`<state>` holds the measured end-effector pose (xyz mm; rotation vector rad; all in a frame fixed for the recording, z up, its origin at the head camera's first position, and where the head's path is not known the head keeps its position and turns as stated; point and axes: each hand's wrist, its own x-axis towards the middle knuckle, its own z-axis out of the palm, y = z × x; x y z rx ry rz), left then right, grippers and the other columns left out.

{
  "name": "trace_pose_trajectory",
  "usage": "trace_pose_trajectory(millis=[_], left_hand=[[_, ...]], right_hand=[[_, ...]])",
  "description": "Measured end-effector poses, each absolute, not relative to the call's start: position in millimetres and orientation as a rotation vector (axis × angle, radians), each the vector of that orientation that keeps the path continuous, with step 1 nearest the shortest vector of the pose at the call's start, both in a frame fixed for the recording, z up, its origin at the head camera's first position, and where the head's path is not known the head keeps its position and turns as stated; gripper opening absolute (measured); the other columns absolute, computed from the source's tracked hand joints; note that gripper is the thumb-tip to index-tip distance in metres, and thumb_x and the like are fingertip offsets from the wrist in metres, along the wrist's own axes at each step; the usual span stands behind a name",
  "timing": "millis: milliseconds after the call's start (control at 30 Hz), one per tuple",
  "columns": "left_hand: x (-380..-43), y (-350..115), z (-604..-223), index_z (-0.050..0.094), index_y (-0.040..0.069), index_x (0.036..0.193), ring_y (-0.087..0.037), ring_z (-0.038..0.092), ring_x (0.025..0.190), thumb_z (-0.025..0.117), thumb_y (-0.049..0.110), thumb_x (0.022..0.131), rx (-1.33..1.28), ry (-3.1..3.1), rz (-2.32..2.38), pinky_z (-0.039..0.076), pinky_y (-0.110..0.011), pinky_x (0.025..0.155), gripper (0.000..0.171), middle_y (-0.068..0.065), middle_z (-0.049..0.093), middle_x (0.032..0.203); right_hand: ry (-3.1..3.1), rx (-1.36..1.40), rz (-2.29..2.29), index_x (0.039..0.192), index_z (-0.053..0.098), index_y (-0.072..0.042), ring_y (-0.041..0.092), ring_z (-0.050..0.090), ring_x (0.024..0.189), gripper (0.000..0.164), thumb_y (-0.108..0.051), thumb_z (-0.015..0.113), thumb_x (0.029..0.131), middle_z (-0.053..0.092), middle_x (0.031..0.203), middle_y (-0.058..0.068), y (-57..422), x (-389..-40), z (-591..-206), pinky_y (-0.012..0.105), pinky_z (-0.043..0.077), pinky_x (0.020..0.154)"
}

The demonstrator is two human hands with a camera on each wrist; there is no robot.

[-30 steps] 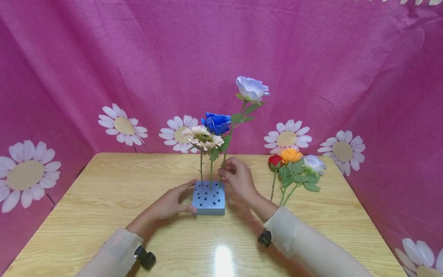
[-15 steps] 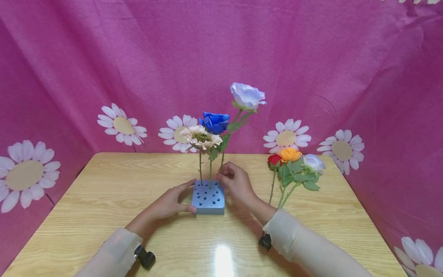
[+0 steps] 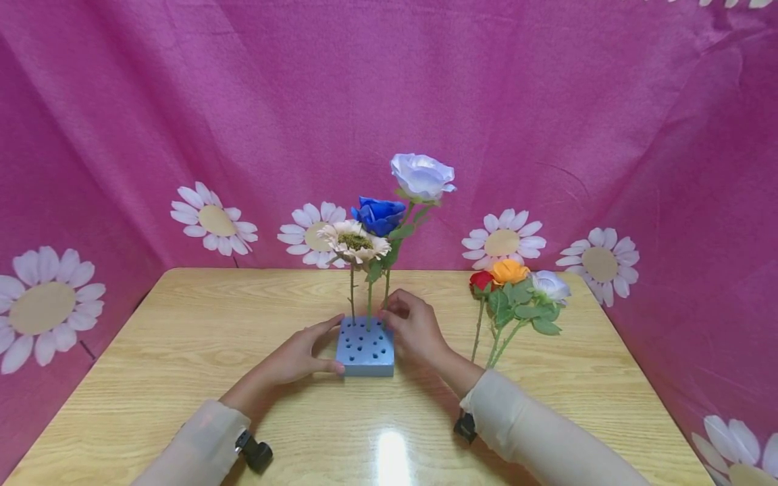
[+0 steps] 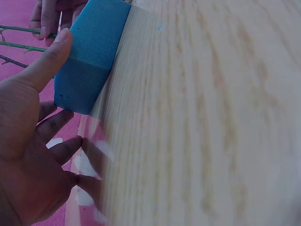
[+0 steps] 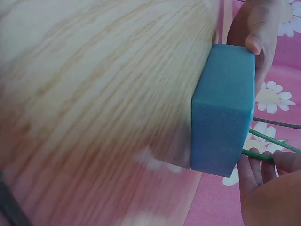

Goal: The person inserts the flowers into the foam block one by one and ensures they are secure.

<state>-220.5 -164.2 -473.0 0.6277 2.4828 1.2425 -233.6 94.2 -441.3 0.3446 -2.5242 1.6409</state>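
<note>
A blue foam block [image 3: 365, 370] with several holes in its top rests on the table. My left hand [image 3: 298, 356] holds its left side, thumb at the front corner and index finger at the back corner. At the back right corner, my right hand [image 3: 418, 331] pinches the green stem [image 5: 258, 156] of a pale lavender rose [image 3: 422, 178] low down; the stem's foot meets the block's top. Two more flowers stand in the back row: a blue rose [image 3: 378, 216] in the middle and a cream gerbera [image 3: 354, 244] at the left.
On the wooden table [image 3: 182, 337], to the right, lie a red rose [image 3: 482, 281], an orange rose [image 3: 510, 271] and another lavender rose [image 3: 550, 286], their stems running toward my right sleeve [image 3: 516, 412]. A pink curtain [image 3: 292, 101] printed with daisies surrounds the table.
The lavender rose has come down and left, tilting more upright over the block. My right hand has shifted slightly left and down with its stem. The left hand keeps its place.
</note>
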Motion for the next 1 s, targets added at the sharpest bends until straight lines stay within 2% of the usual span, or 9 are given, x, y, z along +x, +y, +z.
trace_pose_trajectory(millis=[400,833,1000], left_hand=[[-220.3,-164.5,-472.8,0.028,0.015,0.165,-0.038,0.022,0.156,0.086,0.042,0.082,0.620,2.482,1.241,0.016,-0.065,0.123,0.105,-0.011,0.036,0.165],[-221.9,-165.9,-475.3,0.028,0.015,0.164,-0.038,0.023,0.156,0.087,0.040,0.083,0.644,2.485,1.245,0.017,-0.065,0.123,0.104,-0.011,0.037,0.165],[-222.4,-165.9,-476.3,0.028,0.015,0.164,-0.038,0.023,0.156,0.087,0.040,0.082,0.649,2.487,1.244,0.017,-0.064,0.123,0.104,-0.011,0.038,0.165]], right_hand=[[-2.539,0.367,1.635,0.089,0.068,-0.008,0.011,0.065,0.081,0.009,-0.006,0.075,0.093,0.075,0.087,0.004,94.6,-234.3,-442.1,0.030,0.053,0.077],[-2.523,0.302,1.754,0.095,0.071,-0.005,0.012,0.063,0.078,0.004,-0.007,0.074,0.094,0.073,0.088,0.005,94.7,-233.4,-444.2,0.027,0.052,0.068],[-2.497,0.314,1.794,0.099,0.073,-0.005,0.012,0.066,0.081,0.007,-0.008,0.076,0.093,0.074,0.090,0.005,99.0,-234.2,-441.4,0.026,0.055,0.072]])
